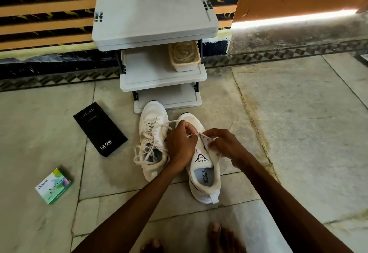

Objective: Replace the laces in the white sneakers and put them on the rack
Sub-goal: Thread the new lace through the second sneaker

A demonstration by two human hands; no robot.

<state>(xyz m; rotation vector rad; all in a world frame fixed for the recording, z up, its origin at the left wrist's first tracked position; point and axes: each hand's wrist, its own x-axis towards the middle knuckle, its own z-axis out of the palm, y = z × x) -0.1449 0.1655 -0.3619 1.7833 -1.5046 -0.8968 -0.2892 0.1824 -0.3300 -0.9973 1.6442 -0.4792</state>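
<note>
Toes [215,230] at bottom edge. Open sneaker [205,175] lies under both hands, heel toward the person, long axis pointing to the rack [159,73] beyond the fingertips. Left hand [180,143] pinches a lace [169,122]; right hand [223,145] pinches the eyelet flap. Laced sneaker [151,133] sits just left of the left hand, black box [99,129] farther left.

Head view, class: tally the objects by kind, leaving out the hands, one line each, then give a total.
White sneakers: 2
Boxes, black vivo box and green box: 2
Beige tub of laces: 1
Grey shoe rack: 1
Total: 6
</note>
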